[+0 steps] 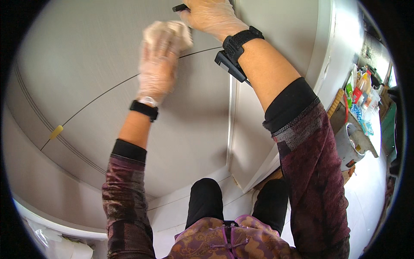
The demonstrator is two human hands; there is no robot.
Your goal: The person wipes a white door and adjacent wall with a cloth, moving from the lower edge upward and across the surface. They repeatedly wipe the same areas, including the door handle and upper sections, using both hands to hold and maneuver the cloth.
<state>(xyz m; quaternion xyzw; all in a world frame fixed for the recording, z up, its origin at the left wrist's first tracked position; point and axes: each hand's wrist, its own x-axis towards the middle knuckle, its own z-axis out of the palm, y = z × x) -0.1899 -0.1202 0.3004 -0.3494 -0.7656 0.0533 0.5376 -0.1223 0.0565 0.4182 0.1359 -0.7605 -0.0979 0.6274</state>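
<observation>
My left hand (158, 68), in a clear plastic glove and blurred, presses a cream-coloured cloth (171, 32) against a light grey door panel (113, 106). Up and to its right, my right hand (210, 14), gloved too, has its fingers closed around a dark door handle (180, 7), cut off in part by the upper edge of the view. A thin dark line runs across the panel behind my left hand, with a small yellow piece (56, 132) on it at the left. Black straps circle both wrists; the right one carries a black device.
At the right, a ledge holds several bottles (364, 82) and packets. A grey-white bucket (351, 145) stands below them. A white door frame (326, 42) runs beside the door. Pale floor tiles (171, 210) lie by my knees. Clear plastic wrapping (45, 239) shows at lower left.
</observation>
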